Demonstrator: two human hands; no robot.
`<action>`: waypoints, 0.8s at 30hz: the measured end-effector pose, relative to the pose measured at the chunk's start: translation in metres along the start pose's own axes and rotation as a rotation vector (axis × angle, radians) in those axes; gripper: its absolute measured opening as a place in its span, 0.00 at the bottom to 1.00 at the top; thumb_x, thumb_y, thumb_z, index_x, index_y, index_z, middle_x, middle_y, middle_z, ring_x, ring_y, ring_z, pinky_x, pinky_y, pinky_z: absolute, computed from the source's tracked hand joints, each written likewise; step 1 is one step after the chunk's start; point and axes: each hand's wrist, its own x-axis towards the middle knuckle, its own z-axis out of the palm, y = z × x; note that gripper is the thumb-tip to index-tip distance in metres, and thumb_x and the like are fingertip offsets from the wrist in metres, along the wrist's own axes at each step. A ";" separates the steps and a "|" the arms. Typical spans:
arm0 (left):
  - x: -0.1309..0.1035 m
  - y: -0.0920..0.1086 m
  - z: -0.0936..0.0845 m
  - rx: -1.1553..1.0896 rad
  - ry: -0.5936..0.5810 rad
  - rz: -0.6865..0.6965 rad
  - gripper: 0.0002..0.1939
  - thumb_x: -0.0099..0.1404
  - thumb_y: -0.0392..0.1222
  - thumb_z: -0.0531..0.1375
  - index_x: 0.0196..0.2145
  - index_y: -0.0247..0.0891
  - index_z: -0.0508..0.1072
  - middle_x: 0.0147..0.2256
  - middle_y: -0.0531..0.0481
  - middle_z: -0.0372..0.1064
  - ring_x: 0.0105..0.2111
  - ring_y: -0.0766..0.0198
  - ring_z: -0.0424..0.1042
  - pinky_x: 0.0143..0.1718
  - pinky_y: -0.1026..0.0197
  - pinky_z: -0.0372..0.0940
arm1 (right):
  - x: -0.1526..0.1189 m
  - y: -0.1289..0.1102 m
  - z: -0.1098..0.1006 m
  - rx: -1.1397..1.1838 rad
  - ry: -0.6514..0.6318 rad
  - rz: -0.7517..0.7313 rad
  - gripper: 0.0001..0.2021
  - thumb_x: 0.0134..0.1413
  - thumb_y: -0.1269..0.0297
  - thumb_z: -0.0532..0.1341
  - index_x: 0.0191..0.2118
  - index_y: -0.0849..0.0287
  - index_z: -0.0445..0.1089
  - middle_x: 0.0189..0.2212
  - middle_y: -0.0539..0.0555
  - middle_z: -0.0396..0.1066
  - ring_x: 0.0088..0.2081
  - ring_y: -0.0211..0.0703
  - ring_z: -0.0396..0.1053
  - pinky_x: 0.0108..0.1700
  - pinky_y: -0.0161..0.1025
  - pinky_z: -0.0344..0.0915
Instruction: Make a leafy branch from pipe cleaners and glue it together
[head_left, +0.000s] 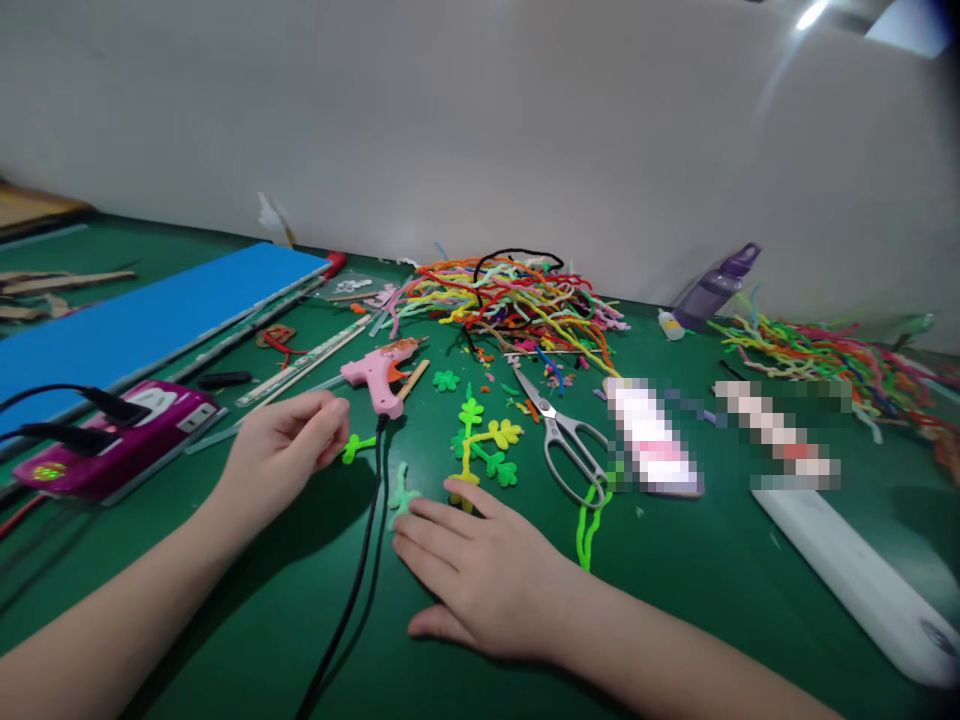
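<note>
My left hand (pixel 289 445) is curled into a fist left of the pink hot glue gun (pixel 375 377); whatever the fingers hold, if anything, is hidden. Just beside its knuckles is a small green pipe-cleaner sprig (pixel 360 446). My right hand (pixel 487 565) lies palm down with its fingers stretched out, the fingertips at a mint-green pipe-cleaner piece (pixel 403 490). Its index finger partly covers the base of a yellow-and-green pipe-cleaner plant (pixel 466 450) with looped leaves. A loose green clover shape (pixel 445 381) sits beyond. Scissors (pixel 566 432) rest partly open to the right.
A heap of coloured pipe cleaners (pixel 517 300) lies against the wall, with another bundle (pixel 810 355) at right. A purple power strip (pixel 120 440) and blue board (pixel 165 300) occupy the left. The glue gun's black cord (pixel 367 560) runs between my arms. A purple bottle (pixel 716 290) leans at the back.
</note>
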 end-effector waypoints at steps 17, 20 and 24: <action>0.001 0.010 -0.002 0.025 0.067 -0.031 0.21 0.67 0.46 0.50 0.18 0.38 0.61 0.15 0.57 0.56 0.18 0.69 0.55 0.23 0.63 0.51 | 0.081 0.043 -0.039 0.158 0.216 0.719 0.22 0.54 0.43 0.56 0.37 0.58 0.72 0.35 0.55 0.74 0.38 0.47 0.71 0.37 0.39 0.64; 0.000 0.011 -0.003 0.020 0.085 -0.027 0.21 0.67 0.45 0.50 0.17 0.38 0.60 0.15 0.57 0.56 0.18 0.68 0.55 0.23 0.63 0.52 | 0.103 0.055 -0.033 0.211 0.094 0.823 0.25 0.51 0.39 0.55 0.34 0.59 0.74 0.31 0.57 0.75 0.35 0.49 0.72 0.34 0.39 0.64; 0.000 0.013 -0.003 0.013 0.098 -0.025 0.21 0.67 0.45 0.50 0.17 0.39 0.60 0.15 0.57 0.56 0.18 0.68 0.55 0.23 0.63 0.52 | 0.119 0.063 -0.026 0.234 0.068 0.841 0.26 0.48 0.39 0.56 0.35 0.60 0.74 0.33 0.61 0.75 0.36 0.53 0.73 0.33 0.41 0.66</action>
